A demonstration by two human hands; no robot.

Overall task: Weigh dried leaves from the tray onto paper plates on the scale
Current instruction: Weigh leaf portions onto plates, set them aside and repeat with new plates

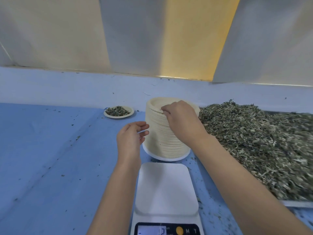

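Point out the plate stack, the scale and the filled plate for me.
plate stack (158, 141), head view, ribbed side.
scale (166, 187), head view, bare white platform.
filled plate (118, 116), head view, near rim.
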